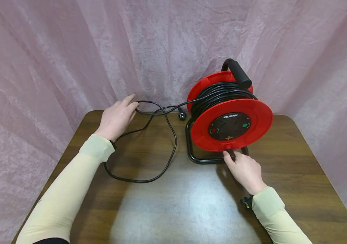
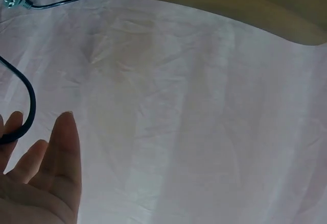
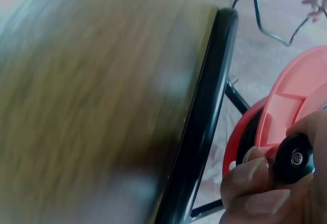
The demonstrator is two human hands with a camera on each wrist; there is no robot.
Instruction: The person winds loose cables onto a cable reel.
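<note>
A red cable reel stands toward the back right, black cable wound on its drum. At its lower front, my right hand grips the black crank knob, with the thumb and fingers around it. My left hand, raised at the back left, holds the loose black cable lightly at its fingertips, other fingers extended. In the left wrist view a bend of cable crosses a fingertip; the thumb contact is cut off. From the drum the cable runs left to this hand and loops low over the table.
The black plug lies at the table's back edge, left of the reel. Under the reel is a black tubular stand, and a black carrying handle rises above it. A pink curtain hangs behind the wooden table.
</note>
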